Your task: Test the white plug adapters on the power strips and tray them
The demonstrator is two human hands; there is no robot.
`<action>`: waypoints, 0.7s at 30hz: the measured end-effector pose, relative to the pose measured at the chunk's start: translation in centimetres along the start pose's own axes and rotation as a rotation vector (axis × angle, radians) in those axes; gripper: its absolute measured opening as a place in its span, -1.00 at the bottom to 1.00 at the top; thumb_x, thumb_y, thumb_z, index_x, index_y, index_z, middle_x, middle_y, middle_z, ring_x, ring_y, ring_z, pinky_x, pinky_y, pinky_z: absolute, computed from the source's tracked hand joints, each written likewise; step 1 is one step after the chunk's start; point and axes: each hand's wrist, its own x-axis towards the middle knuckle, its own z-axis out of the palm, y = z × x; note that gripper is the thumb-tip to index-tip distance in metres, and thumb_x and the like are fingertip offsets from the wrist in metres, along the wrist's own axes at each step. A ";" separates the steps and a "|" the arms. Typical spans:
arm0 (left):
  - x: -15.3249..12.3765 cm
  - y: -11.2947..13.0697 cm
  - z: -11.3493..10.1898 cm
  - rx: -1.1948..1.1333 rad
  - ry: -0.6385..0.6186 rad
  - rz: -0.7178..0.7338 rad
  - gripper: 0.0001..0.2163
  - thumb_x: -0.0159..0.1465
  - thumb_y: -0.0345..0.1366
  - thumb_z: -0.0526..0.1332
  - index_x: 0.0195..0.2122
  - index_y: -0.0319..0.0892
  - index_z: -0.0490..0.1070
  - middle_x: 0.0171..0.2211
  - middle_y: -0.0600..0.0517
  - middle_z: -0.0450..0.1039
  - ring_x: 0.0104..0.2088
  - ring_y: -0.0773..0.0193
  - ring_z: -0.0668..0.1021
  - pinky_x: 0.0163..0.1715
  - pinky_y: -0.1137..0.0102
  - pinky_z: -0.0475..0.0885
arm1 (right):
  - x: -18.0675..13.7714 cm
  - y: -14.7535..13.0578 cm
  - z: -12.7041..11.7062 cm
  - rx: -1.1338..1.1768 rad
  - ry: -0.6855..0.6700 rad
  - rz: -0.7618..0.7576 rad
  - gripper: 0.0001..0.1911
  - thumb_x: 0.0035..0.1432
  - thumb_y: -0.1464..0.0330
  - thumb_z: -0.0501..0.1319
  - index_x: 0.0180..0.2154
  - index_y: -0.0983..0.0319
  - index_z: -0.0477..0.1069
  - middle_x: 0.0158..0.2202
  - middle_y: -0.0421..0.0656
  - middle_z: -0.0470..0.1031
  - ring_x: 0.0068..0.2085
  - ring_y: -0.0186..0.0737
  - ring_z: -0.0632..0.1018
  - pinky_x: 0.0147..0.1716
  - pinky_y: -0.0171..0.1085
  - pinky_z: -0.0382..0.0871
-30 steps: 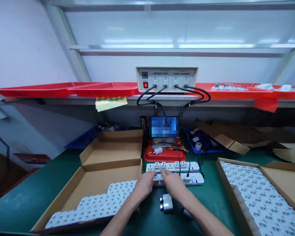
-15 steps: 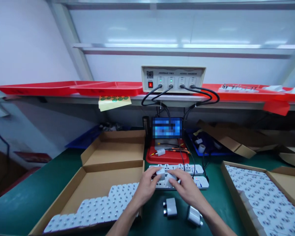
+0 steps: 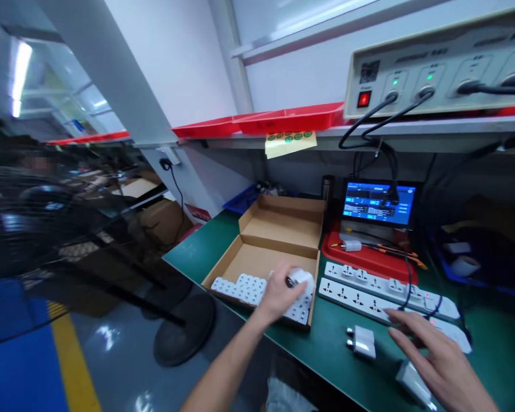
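Note:
My left hand point(image 3: 281, 292) is closed around a white power adapter point(image 3: 304, 279), held above the right part of an open cardboard box point(image 3: 251, 252). Whether more than one adapter is in its grasp I cannot tell. Rows of white adapters point(image 3: 246, 286) stand in the box. Over the green table, my right hand point(image 3: 433, 349) has its fingers apart and holds nothing. Partly beneath it lies one adapter point(image 3: 414, 380); another adapter point(image 3: 363, 341) lies to its left, metal pins pointing left. Just beyond that hand run two white power strips point(image 3: 347, 292).
A red tray point(image 3: 347, 257) and a lit screen point(image 3: 378, 201) stand behind the strips. Black cables hang from a tester box point(image 3: 440, 74) on the shelf. To the left, a black fan stand point(image 3: 184, 329) is on the floor beside the table point(image 3: 197, 246).
The view has swung left. My left hand has carried a white adapter from the power strips to over the box. My right hand has let go of its adapter and opened.

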 end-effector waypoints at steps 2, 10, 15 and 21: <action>1.7 -2.4 -5.6 0.369 0.106 0.002 -0.81 0.35 -0.22 0.31 -0.04 -0.12 0.56 -0.01 -0.11 0.57 0.00 0.07 0.63 0.01 0.25 0.52 | -1.8 3.5 -0.7 -0.198 -0.014 -0.076 -0.48 0.35 -0.14 0.23 0.19 -0.12 0.62 0.15 -0.05 0.67 0.06 0.17 0.70 -0.06 -0.02 0.68; 2.7 -9.5 -16.2 0.948 -0.161 -0.414 -0.74 0.46 -0.15 0.16 -0.19 -0.13 0.62 -0.06 -0.17 0.68 -0.05 0.00 0.67 -0.07 0.31 0.44 | -7.1 12.9 0.9 -0.403 -0.303 -0.028 -0.57 0.42 -0.03 0.16 0.18 -0.21 0.64 0.12 -0.11 0.71 0.03 0.13 0.74 -0.08 -0.03 0.69; 2.0 -9.9 -15.8 0.913 -0.302 -0.377 -0.58 0.56 -0.01 0.02 -0.05 -0.11 0.63 -0.01 -0.19 0.70 0.07 -0.06 0.66 0.09 0.21 0.44 | -5.5 7.9 0.0 -0.544 -0.370 0.049 -0.56 0.45 0.08 0.09 0.01 0.00 0.71 -0.03 -0.02 0.74 -0.03 0.16 0.73 -0.04 0.01 0.63; 1.5 -8.6 -7.1 0.991 -0.158 0.038 -0.57 0.56 -0.02 0.03 0.22 -0.16 0.48 0.23 -0.25 0.56 0.21 -0.16 0.58 0.23 0.01 0.44 | -2.2 1.0 -1.5 -0.562 -0.321 0.080 -0.61 0.51 0.25 0.07 0.10 0.19 0.62 -0.03 0.05 0.69 0.01 0.10 0.68 0.02 -0.04 0.57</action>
